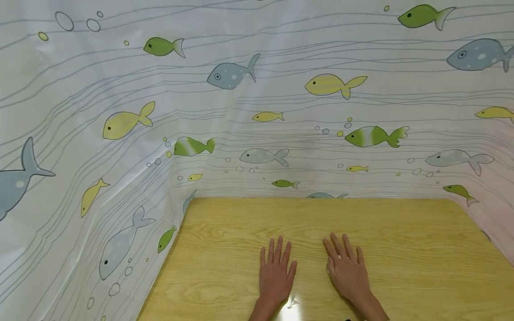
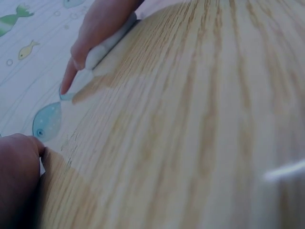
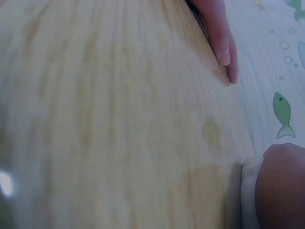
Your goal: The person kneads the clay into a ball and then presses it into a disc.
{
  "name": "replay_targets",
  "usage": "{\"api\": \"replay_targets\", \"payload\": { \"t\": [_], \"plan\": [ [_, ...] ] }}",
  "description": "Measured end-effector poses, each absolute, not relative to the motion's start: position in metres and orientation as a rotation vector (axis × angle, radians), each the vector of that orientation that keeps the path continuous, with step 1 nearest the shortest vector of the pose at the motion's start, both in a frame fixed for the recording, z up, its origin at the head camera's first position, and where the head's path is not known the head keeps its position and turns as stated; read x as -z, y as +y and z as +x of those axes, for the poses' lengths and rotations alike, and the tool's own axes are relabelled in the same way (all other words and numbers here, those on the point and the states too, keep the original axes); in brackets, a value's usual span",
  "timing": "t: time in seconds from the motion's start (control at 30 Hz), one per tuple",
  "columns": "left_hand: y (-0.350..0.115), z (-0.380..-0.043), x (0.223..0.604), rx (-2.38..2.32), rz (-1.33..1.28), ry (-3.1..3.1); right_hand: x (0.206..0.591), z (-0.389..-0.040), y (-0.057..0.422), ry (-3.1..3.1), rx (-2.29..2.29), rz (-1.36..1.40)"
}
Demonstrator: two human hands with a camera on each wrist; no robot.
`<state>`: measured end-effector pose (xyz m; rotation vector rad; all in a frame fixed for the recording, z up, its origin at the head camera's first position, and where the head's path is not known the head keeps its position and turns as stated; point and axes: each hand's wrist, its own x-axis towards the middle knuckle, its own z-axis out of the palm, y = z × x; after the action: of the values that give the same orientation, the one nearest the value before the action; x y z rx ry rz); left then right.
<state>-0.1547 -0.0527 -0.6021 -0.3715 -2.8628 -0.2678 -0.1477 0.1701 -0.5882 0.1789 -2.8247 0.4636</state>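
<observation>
In the head view my left hand (image 1: 276, 273) lies palm down on the wooden table (image 1: 225, 249), fingers straight and slightly spread. To its right my right hand (image 1: 348, 273) is also palm down, its fingers extended forward. A small white thing (image 2: 102, 51) shows under the right palm in the left wrist view; it is mostly covered, so its kind is unclear. Part of the left hand (image 2: 18, 162) fills that view's lower left corner. The right wrist view has the left hand (image 3: 217, 33) at the top and the right hand (image 3: 283, 186) at lower right.
A white sheet printed with fish (image 1: 297, 133) hangs behind the table and along its left and right sides. The table's far edge (image 1: 321, 199) meets this sheet. A bright light reflection (image 1: 291, 310) shines on the tabletop near the left wrist.
</observation>
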Motion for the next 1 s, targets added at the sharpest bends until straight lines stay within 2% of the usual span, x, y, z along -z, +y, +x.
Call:
{"api": "replay_targets", "payload": {
  "t": [0.53,1.0],
  "plan": [
    [-0.053,-0.152,0.611,0.193,-0.358,-2.763,0.596,-0.144,0.164,-2.823,-0.426,0.046],
    [-0.055,-0.155,0.607,0.206,-0.381,-2.761,0.601,-0.139,0.167,-2.650,-0.337,0.271]
  ]
}}
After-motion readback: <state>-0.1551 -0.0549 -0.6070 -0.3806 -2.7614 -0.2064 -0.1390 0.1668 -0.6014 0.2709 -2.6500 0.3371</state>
